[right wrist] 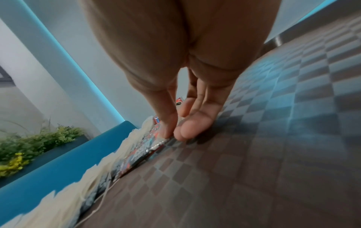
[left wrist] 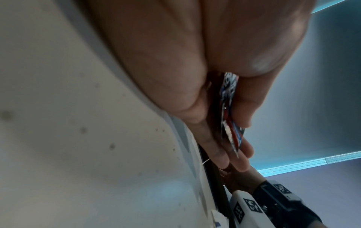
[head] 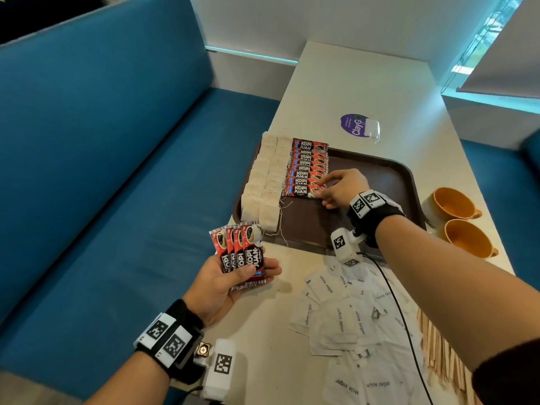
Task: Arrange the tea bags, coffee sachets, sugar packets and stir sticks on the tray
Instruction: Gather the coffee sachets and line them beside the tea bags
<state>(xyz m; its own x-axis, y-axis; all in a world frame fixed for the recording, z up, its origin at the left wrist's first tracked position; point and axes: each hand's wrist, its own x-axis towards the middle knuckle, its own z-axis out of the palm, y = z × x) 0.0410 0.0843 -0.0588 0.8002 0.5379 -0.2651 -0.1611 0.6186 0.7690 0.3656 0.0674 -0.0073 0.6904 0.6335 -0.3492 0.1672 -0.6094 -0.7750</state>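
On the brown tray (head: 365,176) the tea bags (head: 264,182) lie in two columns at its left side. Beside them runs an overlapping column of red coffee sachets (head: 306,159). My right hand (head: 319,190) pinches the right end of the nearest sachet (head: 298,190), which lies flat on the tray. In the right wrist view, thumb and finger of that hand (right wrist: 175,132) meet on the sachet's edge (right wrist: 140,154). My left hand (head: 263,268) holds a fan of several coffee sachets (head: 239,247) above the table's left edge. White sugar packets (head: 344,320) and wooden stir sticks (head: 438,352) lie on the table near me.
Two orange-lined mugs (head: 450,203) (head: 467,238) stand just right of the tray. A purple sticker (head: 355,125) is on the table beyond it. A blue bench (head: 117,171) runs along the table's left side. A black cable (head: 391,293) crosses the sugar packets.
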